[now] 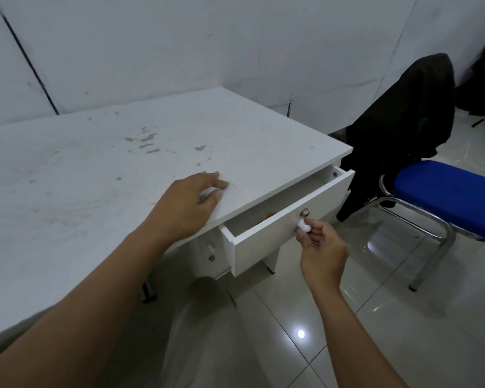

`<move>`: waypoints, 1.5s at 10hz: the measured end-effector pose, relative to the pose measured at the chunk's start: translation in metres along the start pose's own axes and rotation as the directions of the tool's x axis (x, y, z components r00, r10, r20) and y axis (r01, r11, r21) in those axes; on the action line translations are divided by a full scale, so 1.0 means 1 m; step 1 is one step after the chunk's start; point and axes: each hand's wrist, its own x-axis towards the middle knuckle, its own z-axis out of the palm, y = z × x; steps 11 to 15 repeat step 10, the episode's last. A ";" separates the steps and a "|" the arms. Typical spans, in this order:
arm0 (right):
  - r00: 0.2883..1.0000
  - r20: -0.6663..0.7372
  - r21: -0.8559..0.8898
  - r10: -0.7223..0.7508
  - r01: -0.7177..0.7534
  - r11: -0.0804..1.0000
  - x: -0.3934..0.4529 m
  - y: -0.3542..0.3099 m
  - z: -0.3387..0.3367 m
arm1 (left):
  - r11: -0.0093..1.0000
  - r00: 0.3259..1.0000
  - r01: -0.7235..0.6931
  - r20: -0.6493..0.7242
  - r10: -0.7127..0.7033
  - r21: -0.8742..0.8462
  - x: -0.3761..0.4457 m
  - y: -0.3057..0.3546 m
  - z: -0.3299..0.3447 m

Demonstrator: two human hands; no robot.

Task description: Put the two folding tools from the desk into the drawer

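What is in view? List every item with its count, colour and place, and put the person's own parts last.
desk: one, white with worn patches, left and centre
drawer: one, white, partly open under the desk's right end; something orange inside, too hidden to name
knob: one, white, on the drawer front
lock: one, silver, just above the knob
chair: one, blue seat on a metal frame, right
jacket: one, black, draped over the chair back
floor: pale glossy tiles
left hand: resting on the desk edge
right hand: pinching the knob
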 end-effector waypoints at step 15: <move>0.995 0.100 -0.088 0.014 -0.005 0.996 0.029 -0.021 0.050 | 0.996 0.998 0.043 -0.052 -0.047 -0.076 0.000 -0.002 0.000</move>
